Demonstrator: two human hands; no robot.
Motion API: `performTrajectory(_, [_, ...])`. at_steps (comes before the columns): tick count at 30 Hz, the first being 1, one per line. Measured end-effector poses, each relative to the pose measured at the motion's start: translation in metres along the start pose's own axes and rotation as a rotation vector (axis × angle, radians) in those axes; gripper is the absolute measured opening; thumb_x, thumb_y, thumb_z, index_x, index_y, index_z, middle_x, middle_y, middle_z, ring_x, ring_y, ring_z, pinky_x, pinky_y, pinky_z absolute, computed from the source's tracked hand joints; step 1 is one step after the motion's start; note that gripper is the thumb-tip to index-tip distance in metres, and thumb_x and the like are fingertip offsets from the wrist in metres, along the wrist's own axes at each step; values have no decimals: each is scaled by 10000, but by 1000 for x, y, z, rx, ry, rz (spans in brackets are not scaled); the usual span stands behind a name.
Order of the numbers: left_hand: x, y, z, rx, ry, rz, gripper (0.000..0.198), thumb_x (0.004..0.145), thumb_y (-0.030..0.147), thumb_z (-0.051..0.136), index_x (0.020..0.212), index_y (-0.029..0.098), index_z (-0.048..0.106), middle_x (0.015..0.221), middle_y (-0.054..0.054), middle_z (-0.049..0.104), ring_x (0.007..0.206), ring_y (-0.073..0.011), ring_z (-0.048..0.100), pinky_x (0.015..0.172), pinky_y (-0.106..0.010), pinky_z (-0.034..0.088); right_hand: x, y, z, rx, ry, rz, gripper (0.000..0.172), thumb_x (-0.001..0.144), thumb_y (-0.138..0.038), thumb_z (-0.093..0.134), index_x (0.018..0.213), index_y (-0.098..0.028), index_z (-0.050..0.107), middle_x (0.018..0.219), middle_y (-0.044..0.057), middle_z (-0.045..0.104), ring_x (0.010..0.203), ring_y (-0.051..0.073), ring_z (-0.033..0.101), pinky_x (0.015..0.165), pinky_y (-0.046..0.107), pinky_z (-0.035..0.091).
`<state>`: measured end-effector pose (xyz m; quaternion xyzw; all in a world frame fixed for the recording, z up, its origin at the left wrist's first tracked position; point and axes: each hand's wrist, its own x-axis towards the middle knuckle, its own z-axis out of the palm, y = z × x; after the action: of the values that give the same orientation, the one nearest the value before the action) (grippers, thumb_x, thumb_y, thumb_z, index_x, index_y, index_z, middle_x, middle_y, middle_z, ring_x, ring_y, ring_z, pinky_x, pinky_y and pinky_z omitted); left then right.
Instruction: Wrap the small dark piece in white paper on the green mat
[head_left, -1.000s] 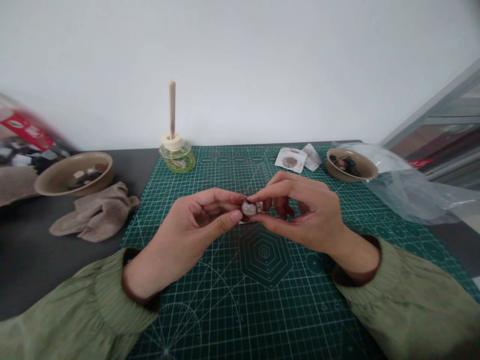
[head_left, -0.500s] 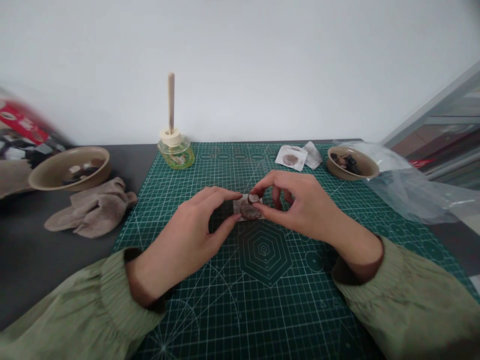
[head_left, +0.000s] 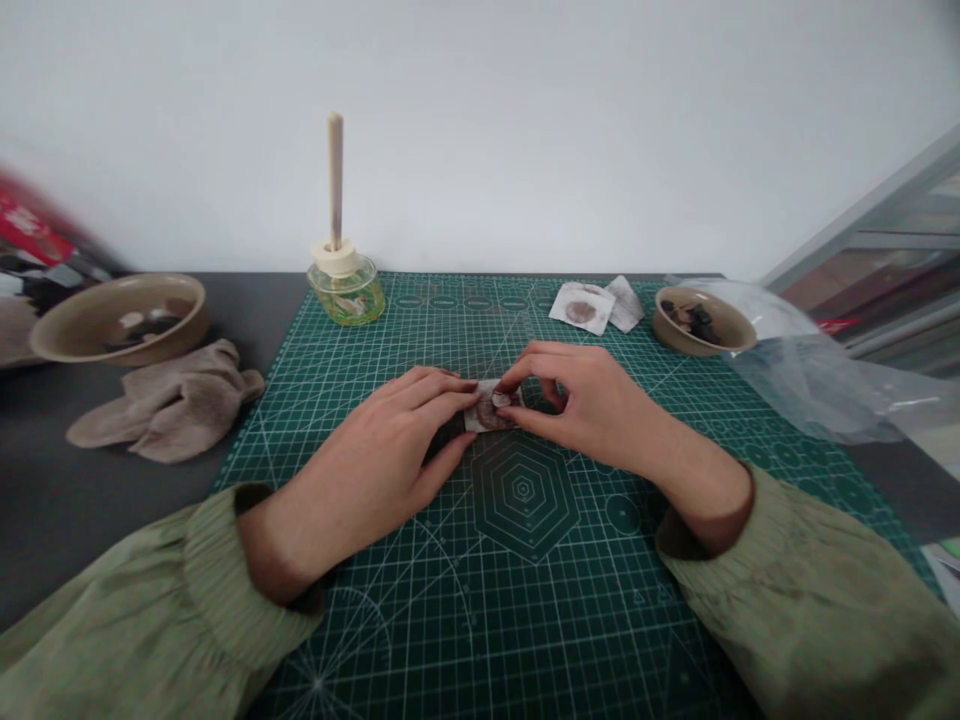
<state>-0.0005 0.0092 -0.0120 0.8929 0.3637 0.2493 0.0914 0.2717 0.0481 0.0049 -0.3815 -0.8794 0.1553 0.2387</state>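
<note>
Paper (head_left: 484, 412) lies flat on our green cutting mat (head_left: 420, 620), a small pale sheet with a brownish round mark, just beyond the printed hexagon and between our two hands. We likely have it there because it's central, in easy reach of both sides, and the mat gives a level backing. Small round piece (head_left: 501, 399) sits over the paper's right part, held by its edges so its pale top face shows to us; whether its underside touches the sheet, we can't tell. Two similar marked sheets (head_left: 581, 306) are parked at the mat's far edge, one overlapping the other, probably to leave the working spot free. Bowls flank us on the counter side and mat: left bowl (head_left: 79, 318) with a few light and dark bits, beside a crumpled cloth (head_left: 176, 400); right bowl (head_left: 690, 342) with dark and tan bits, next to a clear plastic bag (head_left: 817, 390). Split bowls look like a way to keep two lots apart, our read only. Hands: left hand (head_left: 382, 430) is loosely spread, thumb and fingers apart, tips on or right at the paper's left edge, seemingly steadying it; no grip there. Right hand (head_left: 589, 395) is pinched, thumb and forefinger closed on the piece, other fingers curled behind.
</note>
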Motion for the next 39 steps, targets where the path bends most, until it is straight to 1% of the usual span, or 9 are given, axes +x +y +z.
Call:
performTrajectory(7, [0, 1, 0, -4, 3, 12, 321, 1140, 228, 690, 1434, 127, 771, 1456, -164, 817, 1380, -369, 750, 1197, -587, 646, -1, 2, 3, -8, 32, -29, 136, 990, -243, 894, 1086, -149, 873, 1061, 63, 801, 648, 128, 532, 690, 316, 452])
performTrajectory(14, [1, 1, 1, 3, 18, 9, 303, 1132, 228, 692, 1393, 117, 798, 1428, -172, 832, 1364, -364, 761, 1198, -567, 657, 2, 0, 7, 14, 4, 20, 134, 975, -245, 903, 1066, -153, 870, 985, 40, 762, 665, 134, 525, 681, 311, 424])
performTrajectory(21, [2, -2, 3, -20, 26, -15, 291, 1107, 213, 701, 1358, 140, 827, 1399, -145, 861, 1384, -353, 762, 1222, -550, 658, 1, 2, 3, 84, -58, -21, 91, 990, -241, 880, 1032, -162, 868, 931, 12, 711, 675, 129, 508, 680, 305, 396])
performTrajectory(23, [2, -2, 2, -17, 22, -13, 284, 1113, 222, 693, 1347, 155, 838, 1393, -132, 869, 1384, -352, 764, 1228, -551, 657, 2, 4, 3, 76, -45, -14, 95, 972, -238, 898, 1019, -161, 869, 904, 5, 704, 676, 131, 507, 683, 307, 388])
performTrajectory(27, [2, -1, 1, 4, 21, -7, 293, 1119, 254, 693, 1350, 172, 853, 1372, -118, 887, 1392, -368, 765, 1250, -584, 641, 5, 5, 5, 90, -5, -3, 140, 971, -261, 907, 1038, -142, 878, 911, 16, 710, 707, 139, 540, 692, 308, 387])
performTrajectory(31, [2, -2, 2, 21, 24, -20, 316, 1117, 275, 699, 1355, 142, 859, 1381, -128, 891, 1405, -381, 771, 1291, -604, 608, 4, 7, 2, 117, -67, -17, 121, 987, -275, 896, 1027, -162, 878, 899, 3, 694, 682, 132, 510, 694, 313, 382])
performTrajectory(35, [2, -2, 2, 37, 14, -14, 334, 1118, 287, 684, 1367, 152, 861, 1383, -128, 893, 1397, -381, 783, 1296, -621, 596, 4, 6, 2, 93, -20, 30, 115, 967, -277, 911, 1001, -176, 868, 888, 5, 702, 736, 152, 573, 719, 316, 394])
performTrajectory(37, [3, -2, 2, 38, 2, -19, 337, 1116, 306, 682, 1362, 166, 864, 1383, -137, 892, 1388, -389, 789, 1301, -650, 579, 4, 4, 4, 116, -23, 22, 109, 974, -277, 896, 1017, -181, 868, 901, 9, 710, 752, 157, 587, 722, 317, 400])
performTrajectory(39, [3, -3, 1, 22, -6, -37, 327, 1111, 325, 686, 1354, 209, 870, 1387, -128, 891, 1375, -390, 795, 1313, -675, 553, 4, 2, 5, 141, -57, 6, 103, 983, -283, 883, 1030, -192, 869, 907, 4, 705, 733, 151, 561, 715, 317, 393])
